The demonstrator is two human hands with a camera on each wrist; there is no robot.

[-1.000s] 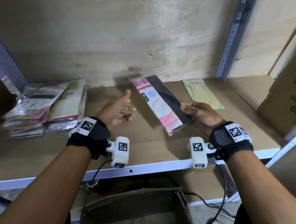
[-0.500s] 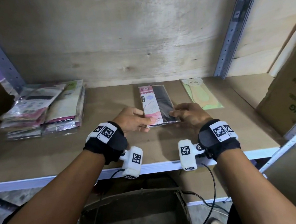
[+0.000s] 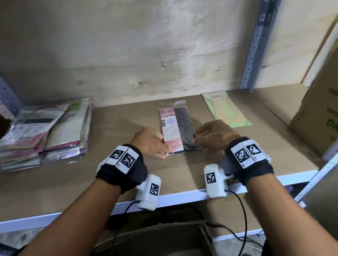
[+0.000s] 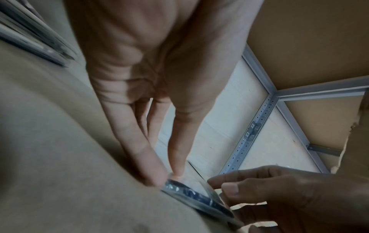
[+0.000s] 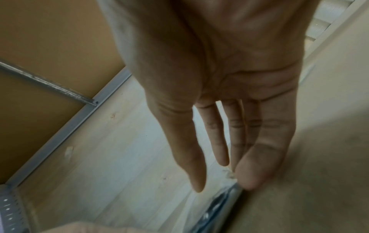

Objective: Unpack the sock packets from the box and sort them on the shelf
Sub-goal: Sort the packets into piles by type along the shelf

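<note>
A pink-and-black sock packet [image 3: 176, 127] lies flat on the brown shelf board [image 3: 66, 188], its long side pointing at the back wall. My left hand [image 3: 161, 147] touches its near left corner with straight fingers. My right hand [image 3: 198, 141] touches the near right corner the same way. In the left wrist view my left hand [image 4: 165, 175] meets the packet's edge [image 4: 195, 197] with the thumb tip and one fingertip. The right wrist view shows my right hand [image 5: 223, 184] flat, its little finger at the packet's edge [image 5: 219, 205]. The open cardboard box [image 3: 156, 252] stands below the shelf.
A green sock packet [image 3: 227, 111] lies just right of the black one. A stack of several packets [image 3: 44, 136] fills the shelf's left end. A printed carton [image 3: 332, 106] stands at the right end, past a metal upright [image 3: 259, 41]. Cables hang by the shelf's front rail.
One second ago my right hand held the packet tilted in the air while the left was free. The packet has since been laid flat, with both hands at its near corners.
</note>
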